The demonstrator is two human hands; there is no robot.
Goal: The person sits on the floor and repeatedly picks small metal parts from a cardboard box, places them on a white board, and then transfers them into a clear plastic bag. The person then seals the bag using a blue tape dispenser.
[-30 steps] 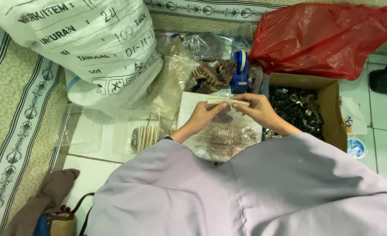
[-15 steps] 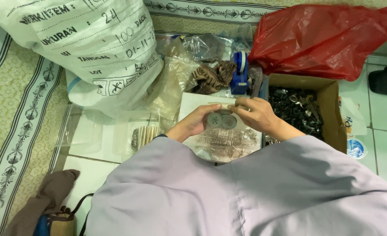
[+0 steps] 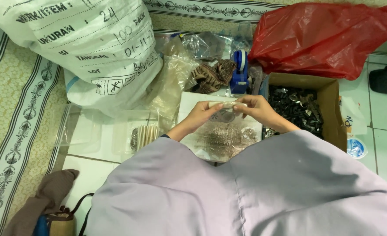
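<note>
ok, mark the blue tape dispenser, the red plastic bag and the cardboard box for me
blue tape dispenser [image 3: 240, 72], head view, on its blue body.
red plastic bag [image 3: 322, 37], head view, on the middle of its crumpled side.
cardboard box [image 3: 335, 109], head view, on its right wall.

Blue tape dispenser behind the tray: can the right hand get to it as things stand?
Probably yes, once freed. The blue tape dispenser stands uncovered just beyond the right hand, but both it and the left hand hold a small clear bag.

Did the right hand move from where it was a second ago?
No, hardly at all. The right hand stays just left of the cardboard box, below the blue tape dispenser.
</note>
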